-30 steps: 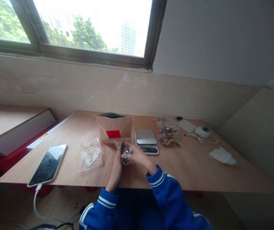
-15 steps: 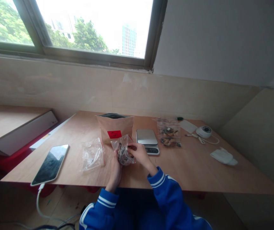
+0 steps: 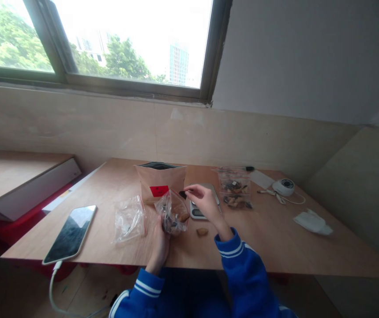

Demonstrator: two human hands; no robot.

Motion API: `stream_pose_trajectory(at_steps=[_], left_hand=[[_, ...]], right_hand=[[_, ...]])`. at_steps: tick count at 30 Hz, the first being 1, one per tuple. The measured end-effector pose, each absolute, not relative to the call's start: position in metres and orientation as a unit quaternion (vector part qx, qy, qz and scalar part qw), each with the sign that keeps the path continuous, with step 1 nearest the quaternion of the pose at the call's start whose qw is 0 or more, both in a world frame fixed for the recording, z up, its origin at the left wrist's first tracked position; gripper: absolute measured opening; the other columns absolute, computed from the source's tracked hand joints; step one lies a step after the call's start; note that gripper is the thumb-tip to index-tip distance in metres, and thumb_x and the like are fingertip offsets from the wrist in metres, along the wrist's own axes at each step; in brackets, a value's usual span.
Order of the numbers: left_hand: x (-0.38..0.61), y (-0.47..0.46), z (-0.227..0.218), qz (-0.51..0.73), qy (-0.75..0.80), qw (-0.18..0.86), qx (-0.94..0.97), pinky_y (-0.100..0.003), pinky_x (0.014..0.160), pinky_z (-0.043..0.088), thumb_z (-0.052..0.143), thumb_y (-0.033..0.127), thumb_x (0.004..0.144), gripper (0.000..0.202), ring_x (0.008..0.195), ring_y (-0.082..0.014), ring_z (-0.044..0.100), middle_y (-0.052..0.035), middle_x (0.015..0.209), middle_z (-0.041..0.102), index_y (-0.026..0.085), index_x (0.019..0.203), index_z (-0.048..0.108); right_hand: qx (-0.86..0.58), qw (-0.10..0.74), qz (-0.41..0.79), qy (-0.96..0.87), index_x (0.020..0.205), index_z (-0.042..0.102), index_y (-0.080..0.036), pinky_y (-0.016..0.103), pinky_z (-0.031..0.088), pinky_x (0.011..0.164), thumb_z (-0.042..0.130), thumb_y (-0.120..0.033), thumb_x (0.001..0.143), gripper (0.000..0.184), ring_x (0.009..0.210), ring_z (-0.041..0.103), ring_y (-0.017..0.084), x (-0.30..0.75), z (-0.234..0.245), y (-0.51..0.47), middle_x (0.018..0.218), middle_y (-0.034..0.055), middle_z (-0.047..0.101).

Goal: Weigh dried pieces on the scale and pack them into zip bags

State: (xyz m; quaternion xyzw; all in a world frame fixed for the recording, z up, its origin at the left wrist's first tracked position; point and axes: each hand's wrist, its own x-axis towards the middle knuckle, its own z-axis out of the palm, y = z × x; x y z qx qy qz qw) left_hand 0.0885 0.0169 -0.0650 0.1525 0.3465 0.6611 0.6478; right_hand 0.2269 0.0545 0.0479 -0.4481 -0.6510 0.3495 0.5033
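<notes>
My left hand point(image 3: 160, 240) is closed round the lower left of a clear zip bag point(image 3: 175, 218), which holds dark and brown dried pieces and has its mouth open. Just right of that mouth, my right hand point(image 3: 204, 201) pinches a small dark piece point(image 3: 183, 194) between thumb and fingertips. Under the right hand sits a kitchen scale point(image 3: 196, 213), partly hidden by it. A single brown piece point(image 3: 202, 232) lies on the table in front of the scale. Behind the zip bag stands a kraft paper pouch point(image 3: 144, 183) with a red label, its top open.
Left of my hands lies another clear zip bag point(image 3: 128, 221), then a phone point(image 3: 70, 234) on a white cable. To the right are filled zip bags point(image 3: 235, 190), a white dome camera point(image 3: 283, 187) with its cable, and a crumpled white tissue point(image 3: 313, 221).
My right hand has come out of the zip bag and moved right with a dark piece in its fingers. A brown piece now shows on the table. The left hand keeps its hold.
</notes>
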Motion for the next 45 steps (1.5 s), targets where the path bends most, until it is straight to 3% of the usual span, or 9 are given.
stream_pose_trajectory(at_steps=[7, 10, 15, 20, 26, 32, 36, 40, 45], left_hand=[[0.087, 0.016, -0.066, 0.659, 0.342, 0.653, 0.149, -0.04, 0.112, 0.033, 0.05, 0.042, 0.089, 0.035, 0.127, -0.0224, 0.048, -0.0052, 0.124, 0.064, 0.023, 0.114, 0.065], [0.089, 0.016, -0.065, 0.66, 0.324, 0.659, 0.157, -0.04, 0.113, 0.031, 0.049, 0.044, 0.089, 0.038, 0.129, -0.0226, 0.046, -0.0057, 0.129, 0.061, 0.023, 0.117, 0.064], [0.091, 0.013, -0.06, 0.667, 0.315, 0.659, 0.145, -0.038, 0.113, 0.031, 0.049, 0.043, 0.089, 0.036, 0.131, -0.0221, 0.044, -0.0029, 0.132, 0.058, 0.026, 0.117, 0.064], [0.091, 0.011, -0.057, 0.668, 0.318, 0.651, 0.169, -0.037, 0.113, 0.032, 0.049, 0.045, 0.088, 0.038, 0.134, -0.0226, 0.04, -0.0032, 0.133, 0.057, 0.026, 0.118, 0.064], [0.091, 0.012, -0.058, 0.668, 0.325, 0.644, 0.18, -0.037, 0.113, 0.031, 0.05, 0.043, 0.087, 0.039, 0.135, -0.0224, 0.037, -0.0032, 0.137, 0.054, 0.026, 0.121, 0.062], [0.089, 0.017, -0.068, 0.665, 0.334, 0.648, 0.164, -0.042, 0.112, 0.031, 0.048, 0.046, 0.088, 0.04, 0.13, -0.0235, 0.045, -0.006, 0.131, 0.058, 0.024, 0.118, 0.062], [0.086, 0.018, -0.069, 0.648, 0.363, 0.655, 0.142, -0.044, 0.107, 0.038, 0.048, 0.045, 0.088, 0.038, 0.123, -0.0262, 0.052, -0.0093, 0.12, 0.065, 0.02, 0.112, 0.064], [0.085, 0.017, -0.067, 0.641, 0.366, 0.659, 0.143, -0.042, 0.102, 0.044, 0.05, 0.043, 0.087, 0.036, 0.118, -0.026, 0.056, -0.0075, 0.11, 0.069, 0.02, 0.109, 0.065], [0.086, 0.016, -0.065, 0.648, 0.372, 0.653, 0.125, -0.037, 0.103, 0.042, 0.048, 0.042, 0.089, 0.035, 0.118, -0.0229, 0.056, -0.0071, 0.113, 0.068, 0.019, 0.11, 0.065]], right_hand=[[-0.416, 0.53, 0.119, -0.729, 0.097, 0.067, -0.021, 0.031, 0.047, 0.082, 0.052, -0.028, 0.09, 0.018, 0.085, 0.061, 0.018, 0.193, 0.122, 0.09, 0.097, 0.0042, 0.07], [-0.403, 0.46, 0.019, -0.791, 0.099, 0.065, -0.022, 0.035, 0.038, 0.093, 0.048, -0.022, 0.093, 0.018, 0.098, 0.056, 0.02, 0.179, 0.125, 0.11, 0.099, 0.0049, 0.068], [-0.359, 0.37, -0.032, -0.856, 0.099, 0.065, -0.021, 0.032, 0.034, 0.091, 0.049, -0.017, 0.093, 0.018, 0.094, 0.055, 0.018, 0.173, 0.112, 0.114, 0.095, 0.0049, 0.066], [-0.335, 0.376, -0.026, -0.864, 0.104, 0.065, -0.021, 0.032, 0.032, 0.092, 0.048, -0.019, 0.093, 0.02, 0.095, 0.054, 0.017, 0.178, 0.106, 0.103, 0.097, 0.0045, 0.063], [-0.313, 0.373, 0.019, -0.873, 0.108, 0.066, -0.024, 0.037, 0.029, 0.102, 0.049, -0.024, 0.093, 0.023, 0.116, 0.049, 0.019, 0.183, 0.099, 0.104, 0.127, 0.0058, 0.057], [-0.323, 0.432, 0.06, -0.84, 0.125, 0.056, -0.027, 0.038, 0.029, 0.107, 0.048, -0.023, 0.092, 0.034, 0.124, 0.046, 0.019, 0.199, 0.104, 0.093, 0.132, 0.0041, 0.055], [-0.369, 0.476, 0.125, -0.788, 0.11, 0.064, -0.023, 0.036, 0.039, 0.099, 0.045, -0.016, 0.088, 0.03, 0.113, 0.054, 0.019, 0.24, 0.084, 0.075, 0.117, 0.0058, 0.061], [-0.442, 0.351, 0.27, -0.78, 0.099, 0.068, -0.022, 0.031, 0.05, 0.078, 0.049, -0.017, 0.085, 0.024, 0.09, 0.062, 0.018, 0.285, 0.032, 0.052, 0.098, 0.0051, 0.065], [-0.455, 0.232, 0.308, -0.803, 0.107, 0.068, -0.023, 0.037, 0.046, 0.092, 0.065, -0.016, 0.074, 0.034, 0.103, 0.059, 0.023, 0.301, -0.017, 0.02, 0.107, 0.0073, 0.065]])
